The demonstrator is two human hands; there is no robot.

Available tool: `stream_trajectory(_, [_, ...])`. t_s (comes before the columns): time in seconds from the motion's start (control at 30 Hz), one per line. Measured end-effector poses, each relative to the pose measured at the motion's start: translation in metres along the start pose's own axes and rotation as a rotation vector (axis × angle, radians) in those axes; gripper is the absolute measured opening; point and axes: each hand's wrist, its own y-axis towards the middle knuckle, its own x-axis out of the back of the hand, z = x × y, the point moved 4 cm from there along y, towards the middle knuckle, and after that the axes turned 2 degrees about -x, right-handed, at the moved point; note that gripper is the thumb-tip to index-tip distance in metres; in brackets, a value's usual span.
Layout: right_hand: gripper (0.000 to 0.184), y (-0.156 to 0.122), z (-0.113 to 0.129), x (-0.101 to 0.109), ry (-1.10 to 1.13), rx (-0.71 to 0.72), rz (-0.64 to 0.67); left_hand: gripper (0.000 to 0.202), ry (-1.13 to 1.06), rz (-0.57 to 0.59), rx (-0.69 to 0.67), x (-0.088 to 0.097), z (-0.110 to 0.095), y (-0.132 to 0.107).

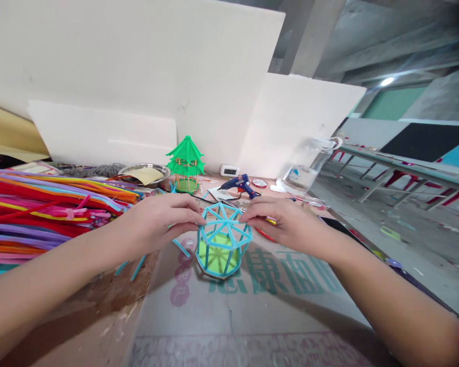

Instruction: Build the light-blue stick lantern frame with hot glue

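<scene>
A small cage-like model made of light blue pipe-cleaner pieces stands upright, with spokes across its top and a yellow-green base. Across the top spokes runs a light blue pipe-cleaner strip. My left hand pinches at the strip's left end, at the model's upper rim. From the other side, my right hand pinches at its right end. Both hands are closed at the fingertips; whether they also grip the rim, I cannot tell.
Bundles of coloured pipe cleaners lie at left. Behind the model are a green pagoda-like model, a blue glue gun, a small digital clock and a metal plate. A clear water jug stands at right. Cut blue strips lie on the table.
</scene>
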Motion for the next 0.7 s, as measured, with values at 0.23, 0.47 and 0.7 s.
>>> stream_trajectory(0.23, [0.018,0.0,0.0,-0.001,0.018,-0.019,0.009,0.018,-0.011,-0.015,0.038,-0.002,0.002,-0.001])
stream_trajectory(0.47, [0.017,-0.001,-0.002,0.004,0.063,-0.084,0.025,0.019,-0.029,-0.006,0.07,-0.004,0.004,-0.001])
stream_trajectory(0.7, [0.016,-0.003,0.0,0.014,0.097,-0.054,0.02,0.019,-0.011,-0.045,0.025,-0.001,0.0,0.0])
